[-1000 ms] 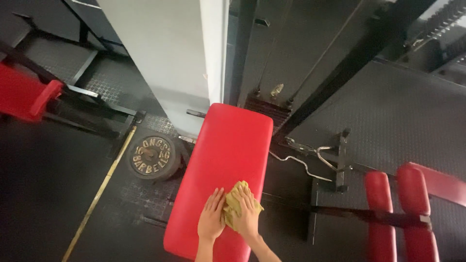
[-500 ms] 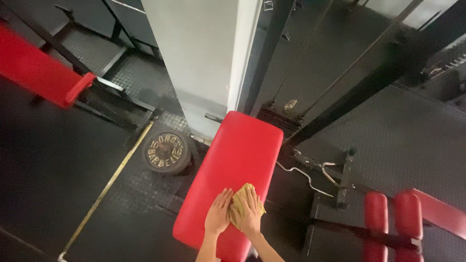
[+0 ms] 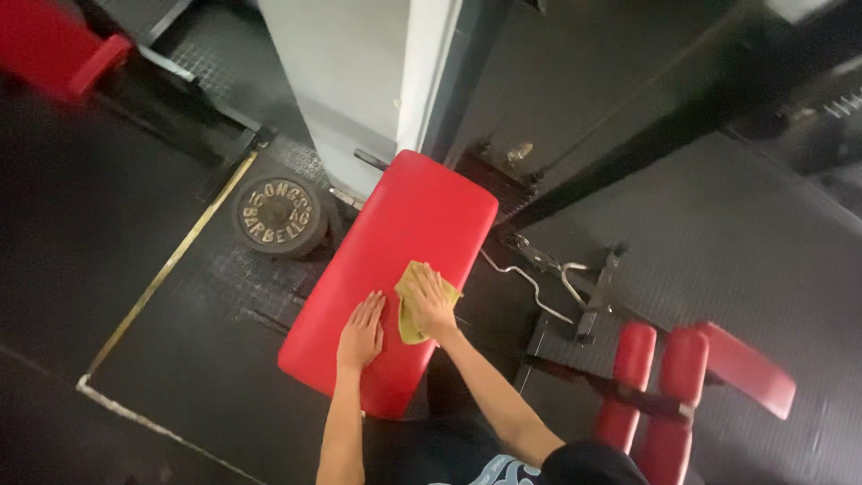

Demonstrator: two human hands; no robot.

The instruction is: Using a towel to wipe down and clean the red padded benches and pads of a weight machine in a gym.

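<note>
A red padded bench (image 3: 409, 224) runs away from me across a dark rubber floor. A yellow-green cloth (image 3: 410, 296) lies on its near half. My right hand (image 3: 432, 304) is pressed flat on the cloth, fingers spread. Just to the left of the cloth, my left hand (image 3: 362, 332) rests flat on the bare red pad with its fingers apart. Both forearms reach in from the bottom of the view.
A dark weight plate (image 3: 279, 216) lies on the floor left of the bench. A curled metal bar (image 3: 536, 286) lies to the right, near red roller pads (image 3: 651, 386). A white pillar (image 3: 346, 81) and a black machine frame (image 3: 628, 117) stand beyond the bench's far end.
My right hand has slid the cloth farther up the bench, ahead of my left hand. The view has pulled back and shows more of my arms.
</note>
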